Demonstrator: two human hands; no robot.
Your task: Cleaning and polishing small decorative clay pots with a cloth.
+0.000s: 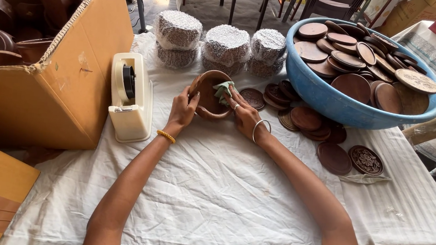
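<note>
brown wooden bowl [209, 96]; tilted; green cloth [223, 90] inside

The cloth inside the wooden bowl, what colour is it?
Pale green. The cloth is pressed into the brown bowl by the right hand; the head view shows it.

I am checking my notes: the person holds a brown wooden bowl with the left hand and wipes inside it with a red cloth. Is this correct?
Not quite: the head view shows the cloth is pale green, not red. The left hand does hold the brown wooden bowl.
</note>
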